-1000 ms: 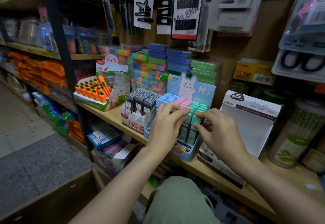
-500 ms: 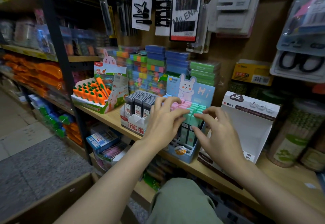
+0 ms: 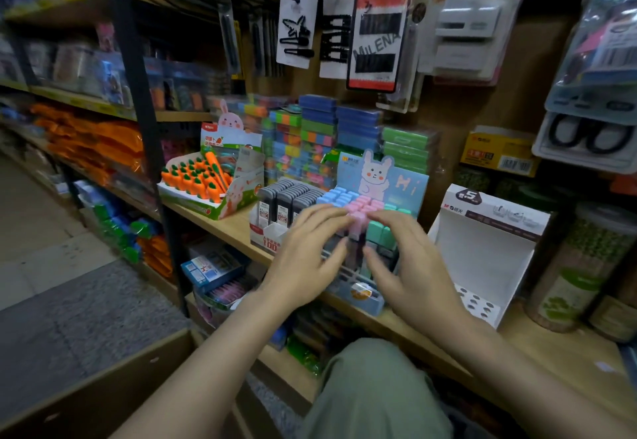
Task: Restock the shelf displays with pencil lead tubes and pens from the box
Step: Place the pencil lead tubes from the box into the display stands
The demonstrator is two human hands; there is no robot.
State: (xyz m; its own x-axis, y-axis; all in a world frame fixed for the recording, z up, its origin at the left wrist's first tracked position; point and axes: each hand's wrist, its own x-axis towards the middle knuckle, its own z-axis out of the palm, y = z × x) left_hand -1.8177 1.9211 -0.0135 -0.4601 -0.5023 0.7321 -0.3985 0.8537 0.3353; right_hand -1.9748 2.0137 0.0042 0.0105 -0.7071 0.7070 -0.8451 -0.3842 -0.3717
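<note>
Two bare hands reach to a light wooden shelf point(image 3: 568, 359) in a shop. On the shelf, close to its front edge, stands a blue cardboard display box with a white bunny on its back card point(image 3: 377, 176). It is full of upright pencil lead tubes with blue, pink and green square caps point(image 3: 362, 205).

The left hand point(image 3: 303, 256) is at the front of the tubes, on the blue and pink side. Its fingers are spread a little and gently bent, with the tips at the pink caps. The right hand point(image 3: 410, 266) is at the pink and green side. Its fingers are also spread and bent, and its thumb points toward the left thumb. The picture is blurry here, so I cannot tell if either hand is pinching a tube or only touching the caps.

Just to the left, touching the blue box, is a small white and red box of dark grey lead tubes point(image 3: 286, 199). Farther left, near the shelf's left end, is a green and white box of orange carrot-shaped pens point(image 3: 196, 180). To the right of the blue box stands a white cardboard display stand with round holes in its base point(image 3: 482, 259).

A brown cardboard box point(image 3: 96, 394) sits low at the bottom left, below the shelf.
</note>
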